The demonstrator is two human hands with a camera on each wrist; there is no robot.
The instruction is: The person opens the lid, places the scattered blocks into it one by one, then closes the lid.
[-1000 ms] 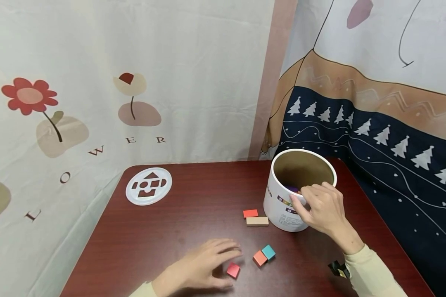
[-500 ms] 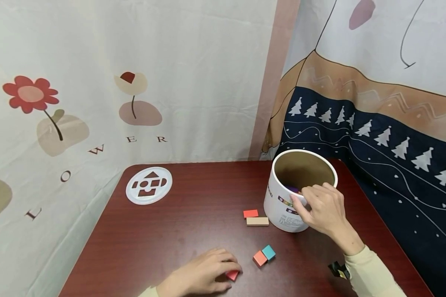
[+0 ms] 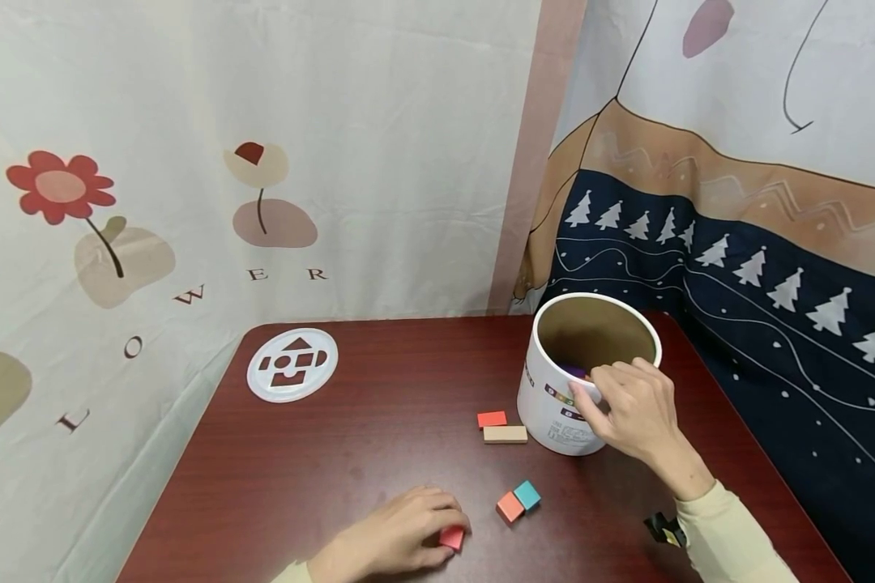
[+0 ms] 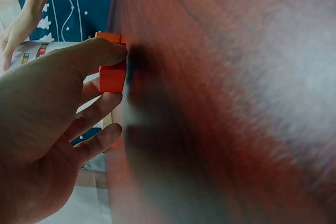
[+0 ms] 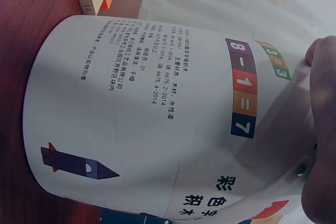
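My left hand is low over the table, thumb and fingers pinching a small red cube. In the left wrist view, the thumb covers part of this red cube, which is right at the tabletop. Just to the right lie an orange cube and a teal cube, corner to side. My right hand grips the near rim of a white bucket, thumb outside and fingers over the edge. A few coloured pieces show inside the bucket; the rest of its contents is hidden.
Left of the bucket's base lie a flat red block and a longer tan block. A white round stencil plate with cut-out shapes lies at the table's back left. Printed curtains hang behind the brown table.
My left hand has come down over the red cube, and its fingers have drawn in to pinch it. The cube has shifted slightly left. My right hand stays on the bucket's rim.
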